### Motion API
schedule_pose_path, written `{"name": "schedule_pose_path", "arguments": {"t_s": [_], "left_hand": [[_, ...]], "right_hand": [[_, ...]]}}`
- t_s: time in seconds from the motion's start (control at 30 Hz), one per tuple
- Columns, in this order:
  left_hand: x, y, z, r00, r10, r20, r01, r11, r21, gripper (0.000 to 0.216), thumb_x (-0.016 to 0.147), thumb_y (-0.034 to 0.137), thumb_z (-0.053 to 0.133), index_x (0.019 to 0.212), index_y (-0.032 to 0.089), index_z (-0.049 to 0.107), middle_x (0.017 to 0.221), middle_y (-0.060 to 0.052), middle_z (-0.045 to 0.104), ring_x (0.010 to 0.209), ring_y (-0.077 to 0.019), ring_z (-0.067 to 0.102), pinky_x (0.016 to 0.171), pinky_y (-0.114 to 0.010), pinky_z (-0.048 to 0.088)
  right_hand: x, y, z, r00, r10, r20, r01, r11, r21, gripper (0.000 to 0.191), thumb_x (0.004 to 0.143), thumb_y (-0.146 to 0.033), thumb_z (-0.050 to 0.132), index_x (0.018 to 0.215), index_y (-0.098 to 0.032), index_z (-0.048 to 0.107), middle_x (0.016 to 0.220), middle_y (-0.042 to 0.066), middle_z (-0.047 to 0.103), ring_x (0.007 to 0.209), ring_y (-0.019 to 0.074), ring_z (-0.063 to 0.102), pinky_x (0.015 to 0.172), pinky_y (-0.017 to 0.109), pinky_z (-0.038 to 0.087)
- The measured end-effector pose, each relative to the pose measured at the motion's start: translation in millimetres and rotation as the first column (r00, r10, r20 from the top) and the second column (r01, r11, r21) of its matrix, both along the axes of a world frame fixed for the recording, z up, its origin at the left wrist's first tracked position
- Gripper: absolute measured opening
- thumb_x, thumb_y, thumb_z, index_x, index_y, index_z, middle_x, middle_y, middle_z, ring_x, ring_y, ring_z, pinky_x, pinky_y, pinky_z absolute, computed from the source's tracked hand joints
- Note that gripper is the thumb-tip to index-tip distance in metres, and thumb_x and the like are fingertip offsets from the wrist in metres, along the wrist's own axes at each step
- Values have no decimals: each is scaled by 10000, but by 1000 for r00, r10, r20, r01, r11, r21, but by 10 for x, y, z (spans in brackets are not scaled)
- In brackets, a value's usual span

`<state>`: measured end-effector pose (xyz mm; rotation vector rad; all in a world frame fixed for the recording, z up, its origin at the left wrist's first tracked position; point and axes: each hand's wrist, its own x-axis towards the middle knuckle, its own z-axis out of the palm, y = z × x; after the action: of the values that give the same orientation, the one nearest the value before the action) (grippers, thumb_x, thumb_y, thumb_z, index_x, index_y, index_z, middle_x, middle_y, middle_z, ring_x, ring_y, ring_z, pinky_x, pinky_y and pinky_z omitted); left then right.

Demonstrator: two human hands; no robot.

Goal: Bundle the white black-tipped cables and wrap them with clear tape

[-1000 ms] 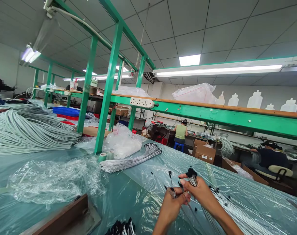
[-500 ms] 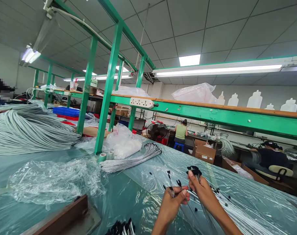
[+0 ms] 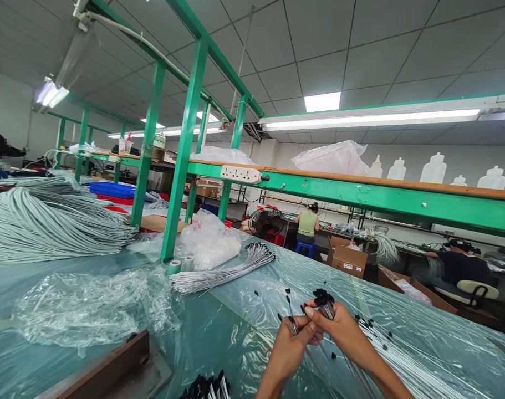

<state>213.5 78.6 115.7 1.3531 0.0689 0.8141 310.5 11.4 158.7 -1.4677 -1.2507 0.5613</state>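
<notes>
Low in the middle of the head view, my right hand (image 3: pixel 343 335) is closed round a small bunch of thin grey cables with black tips (image 3: pixel 325 302), tips pointing up. My left hand (image 3: pixel 291 346) touches it from the left, fingers pinched on one or two of the same cables. More loose black-tipped cables (image 3: pixel 406 360) lie spread on the plastic-covered table (image 3: pixel 219 327) under and to the right of my hands.
A tied cable bundle (image 3: pixel 223 271) lies ahead, by two tape rolls (image 3: pixel 180 265) and a green post (image 3: pixel 178 166). Crumpled plastic film (image 3: pixel 94 305) sits left, a big grey cable heap (image 3: pixel 48 224) far left. Co-workers sit beyond the table at the right.
My right hand has come back down and left with the bunch, closing against my left hand after lifting slightly away half a second ago.
</notes>
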Motion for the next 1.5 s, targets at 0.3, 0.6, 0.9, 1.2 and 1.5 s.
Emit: {"name": "schedule_pose_path", "arguments": {"t_s": [0.3, 0.6, 0.9, 1.2, 1.5], "left_hand": [[2, 8, -21, 998, 33, -60, -41, 990, -131, 517, 577, 508, 632, 888, 96, 649, 734, -77, 653, 694, -166, 570, 634, -282, 434], [-11, 24, -6, 1000, 5, -18, -6, 996, -90, 416, 599, 511, 614, 700, 109, 656, 667, -58, 631, 669, -159, 571, 665, -302, 461], [-28, 43, -19, 998, -60, -17, 60, 998, -26, 422, 631, 507, 589, 796, 127, 671, 720, -58, 644, 712, -157, 571, 727, -316, 449], [38, 10, -38, 998, -42, -36, 37, 991, -129, 425, 564, 521, 633, 702, 121, 666, 666, -52, 632, 640, -141, 562, 680, -299, 438], [76, 13, -95, 998, 7, -56, -15, 989, -144, 453, 539, 556, 626, 677, 125, 647, 634, -41, 635, 618, -146, 568, 670, -312, 450]], "right_hand": [[80, -46, -37, 953, -225, 202, 219, 974, 52, 401, 772, -533, 386, 685, -173, 540, 559, -33, 470, 579, 142, 461, 584, 258, 366], [2, -48, -43, 994, -2, 112, -5, 998, 62, 407, 732, -474, 504, 1005, -173, 530, 692, -12, 532, 641, 152, 493, 614, 263, 399], [40, -15, -67, 995, -70, 65, 69, 998, 7, 459, 683, -507, 539, 946, -132, 572, 758, 37, 601, 767, 205, 549, 699, 315, 428], [31, -22, -83, 958, -236, 161, 225, 970, 88, 464, 728, -540, 449, 981, -175, 583, 674, 25, 579, 830, 236, 541, 759, 342, 413], [-22, -63, -50, 978, -15, 207, 17, 1000, -8, 397, 743, -475, 483, 994, -176, 554, 832, 26, 606, 843, 202, 545, 755, 294, 410]]}}
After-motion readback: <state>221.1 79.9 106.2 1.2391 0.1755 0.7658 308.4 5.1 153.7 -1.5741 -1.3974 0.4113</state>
